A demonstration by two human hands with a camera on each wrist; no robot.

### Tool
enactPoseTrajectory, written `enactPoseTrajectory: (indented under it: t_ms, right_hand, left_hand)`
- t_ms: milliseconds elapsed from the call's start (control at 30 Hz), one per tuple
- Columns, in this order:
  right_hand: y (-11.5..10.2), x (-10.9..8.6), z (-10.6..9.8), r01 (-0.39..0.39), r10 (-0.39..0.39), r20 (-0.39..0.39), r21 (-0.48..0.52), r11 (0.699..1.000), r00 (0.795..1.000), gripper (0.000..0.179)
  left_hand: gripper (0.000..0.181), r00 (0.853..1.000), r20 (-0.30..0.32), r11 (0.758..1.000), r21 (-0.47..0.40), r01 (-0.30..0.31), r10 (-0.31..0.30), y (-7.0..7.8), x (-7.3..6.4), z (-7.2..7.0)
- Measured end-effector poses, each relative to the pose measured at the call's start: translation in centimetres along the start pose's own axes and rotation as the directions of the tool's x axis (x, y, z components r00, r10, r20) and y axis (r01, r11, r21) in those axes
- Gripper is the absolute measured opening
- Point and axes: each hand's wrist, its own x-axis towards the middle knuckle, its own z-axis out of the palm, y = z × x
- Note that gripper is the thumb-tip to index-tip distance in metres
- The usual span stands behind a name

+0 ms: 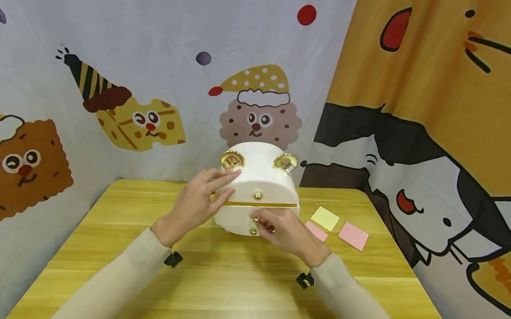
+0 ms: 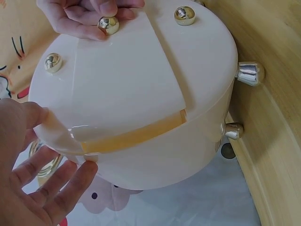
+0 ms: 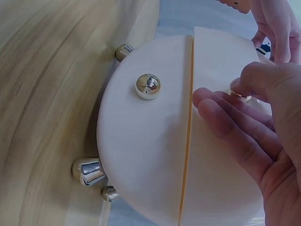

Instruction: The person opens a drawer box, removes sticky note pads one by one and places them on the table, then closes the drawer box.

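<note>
A white rounded drawer box (image 1: 262, 155) with gold ear-shaped rings stands at the far side of the table. My right hand (image 1: 284, 228) pinches the gold knob (image 2: 108, 25) of the middle drawer (image 2: 124, 80) between thumb and fingers. That drawer juts out a little from the box front, and a yellowish strip shows along its edge. At the box's upper left, my left hand (image 1: 197, 195) rests its extended fingertips against the shell. The upper knob (image 1: 258, 196) and the lower knob (image 1: 253, 231) are untouched. The drawer's inside is hidden.
On the wooden table (image 1: 214, 292), right of the box, lie a yellow sticky-note pad (image 1: 325, 218) and a pink pad (image 1: 353, 236); another pink note (image 1: 317, 230) is partly behind my right hand. Short metallic feet (image 3: 89, 171) hold the box up. Printed curtains hang behind.
</note>
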Motion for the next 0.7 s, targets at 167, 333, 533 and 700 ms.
enactPoseTrajectory:
  t_ms: [167, 333, 533, 700]
  right_hand:
    - [0.3, 0.3, 0.0, -0.006, 0.006, -0.007, 0.008, 1.000, 1.000, 0.026]
    - [0.7, 0.7, 0.3, 0.008, -0.008, -0.025, 0.005, 1.000, 1.000, 0.029]
    - [1.0, 0.9, 0.4, 0.008, -0.008, -0.033, 0.002, 1.000, 0.999, 0.028]
    - [1.1, 0.8, 0.3, -0.015, 0.015, -0.009, 0.020, 1.000, 1.000, 0.026]
  left_hand:
    - [0.050, 1.000, 0.005, 1.000, 0.003, 0.012, -0.012, 0.0, 0.1, -0.2]
    - [0.051, 1.000, -0.012, 1.000, 0.008, 0.008, -0.008, 0.0, 0.1, -0.5]
    - [0.051, 1.000, -0.010, 1.000, 0.010, 0.006, -0.006, -0.1, 0.1, -0.3]
    - [0.051, 1.000, 0.001, 1.000, 0.011, 0.010, -0.010, -0.2, -0.1, 0.0]
